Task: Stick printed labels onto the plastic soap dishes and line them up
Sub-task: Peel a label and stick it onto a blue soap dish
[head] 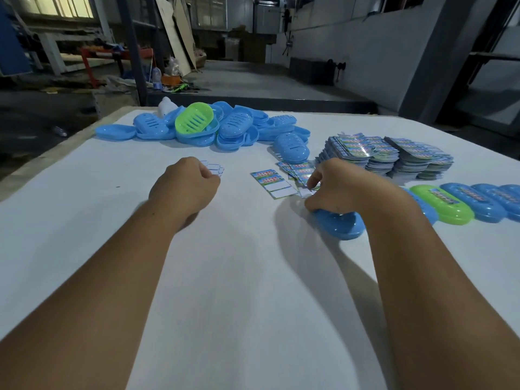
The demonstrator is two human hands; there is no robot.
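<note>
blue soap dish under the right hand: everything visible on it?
The blue soap dish is glossy, translucent-looking plastic, an oval with rounded ends. It lies flat on the white table, at the near-left end of the lined-up dishes. The right hand rests over its far side, hiding the top, so no label can be confirmed.

Green soap dishes: two
Hands: two
Label stacks: cannot count
Blue soap dishes: too many heaped to count

Two bare forearms, sleeveless to the frame edge, no jewellery.
</note>
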